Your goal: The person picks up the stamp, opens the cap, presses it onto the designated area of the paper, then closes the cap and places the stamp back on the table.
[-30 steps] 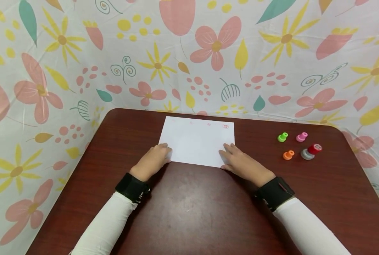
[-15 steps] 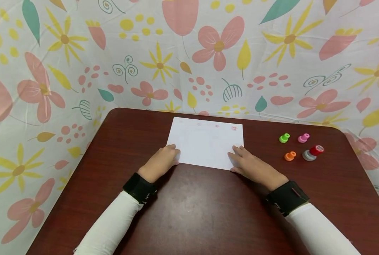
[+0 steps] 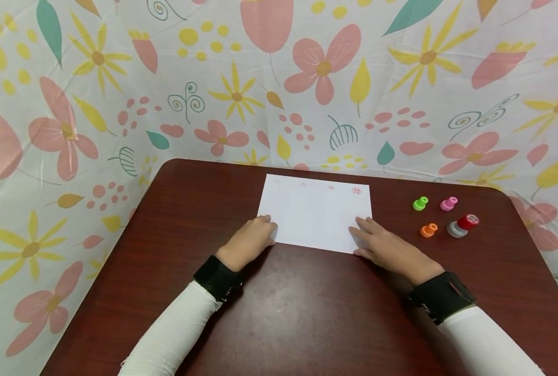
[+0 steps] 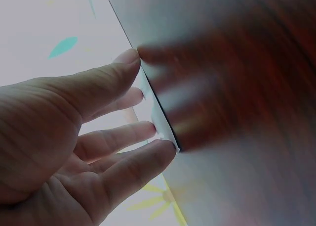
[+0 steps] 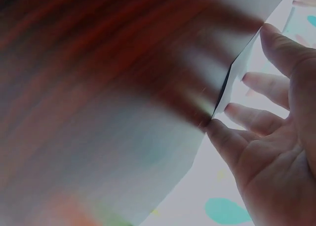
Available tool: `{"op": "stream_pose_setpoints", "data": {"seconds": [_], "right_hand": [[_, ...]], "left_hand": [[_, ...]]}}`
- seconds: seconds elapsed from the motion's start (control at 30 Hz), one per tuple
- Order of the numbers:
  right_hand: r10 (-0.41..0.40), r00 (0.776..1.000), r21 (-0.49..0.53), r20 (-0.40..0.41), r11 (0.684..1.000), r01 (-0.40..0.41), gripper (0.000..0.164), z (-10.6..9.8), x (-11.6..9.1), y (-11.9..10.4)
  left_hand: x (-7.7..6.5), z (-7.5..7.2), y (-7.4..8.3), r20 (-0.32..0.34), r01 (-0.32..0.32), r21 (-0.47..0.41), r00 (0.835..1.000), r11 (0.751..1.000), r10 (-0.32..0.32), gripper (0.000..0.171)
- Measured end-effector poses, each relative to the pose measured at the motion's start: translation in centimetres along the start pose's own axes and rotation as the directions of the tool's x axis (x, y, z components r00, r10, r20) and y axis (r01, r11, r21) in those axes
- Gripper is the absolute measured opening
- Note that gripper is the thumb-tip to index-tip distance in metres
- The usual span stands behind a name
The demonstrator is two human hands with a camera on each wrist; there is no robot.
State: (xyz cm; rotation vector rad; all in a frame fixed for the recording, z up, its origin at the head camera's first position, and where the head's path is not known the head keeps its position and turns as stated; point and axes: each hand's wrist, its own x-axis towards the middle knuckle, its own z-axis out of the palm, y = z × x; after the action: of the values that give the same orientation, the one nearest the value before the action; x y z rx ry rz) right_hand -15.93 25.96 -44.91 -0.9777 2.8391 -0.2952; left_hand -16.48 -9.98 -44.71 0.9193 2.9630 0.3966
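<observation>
A white sheet of paper point(image 3: 313, 216) lies flat on the dark brown table point(image 3: 279, 308), with a row of small reddish prints along its far edge. The print at the right end is the clearest. My left hand point(image 3: 247, 243) rests at the sheet's near left corner, fingers on its side edge. At the near right corner, my right hand point(image 3: 391, 250) touches the paper with spread fingers. Both wrist views show the left hand point(image 4: 74, 127) and the right hand point(image 5: 271, 122) with fairly straight fingers, the tips touching the sheet's thin edge.
To the right stand a green point(image 3: 419, 203), a pink point(image 3: 449, 204) and an orange knob-shaped piece point(image 3: 428, 230), which look like small stamps. A larger grey piece with a red top point(image 3: 469, 221) is beside them. Behind the table hangs a flowered cloth point(image 3: 260, 78).
Both hands and the paper between them have slid to the right and slightly nearer across the table. The coloured pieces keep their places; the head view has shifted a little.
</observation>
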Motion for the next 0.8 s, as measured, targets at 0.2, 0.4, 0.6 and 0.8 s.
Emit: {"op": "stream_pose_setpoints", "data": {"seconds": [0.2, 0.4, 0.6, 0.8], "right_hand": [[-0.003, 1.0, -0.003, 0.004, 1.0, 0.003, 0.061, -0.1, -0.9, 1.0], [0.027, 1.0, 0.018, 0.013, 0.999, -0.027, 0.066, -0.4, -1.7, 2.1], [0.048, 0.999, 0.025, 0.012, 0.999, -0.048, 0.067, -0.6, -2.6, 2.9], [0.046, 0.999, 0.028, -0.013, 0.999, -0.045, 0.065, -0.7, -3.2, 3.5]], "left_hand": [[0.5, 0.2, 1.1, 0.023, 0.001, 0.012, 1.0, 1.0, -0.001, 0.014], [1.1, 0.5, 2.0, 0.031, -0.012, 0.032, 0.999, 0.999, 0.011, 0.015], [1.8, 0.5, 3.0, 0.056, -0.022, 0.057, 0.998, 0.998, 0.019, 0.014], [2.4, 0.7, 3.6, 0.072, -0.025, 0.06, 0.997, 0.998, 0.021, 0.016]]}}
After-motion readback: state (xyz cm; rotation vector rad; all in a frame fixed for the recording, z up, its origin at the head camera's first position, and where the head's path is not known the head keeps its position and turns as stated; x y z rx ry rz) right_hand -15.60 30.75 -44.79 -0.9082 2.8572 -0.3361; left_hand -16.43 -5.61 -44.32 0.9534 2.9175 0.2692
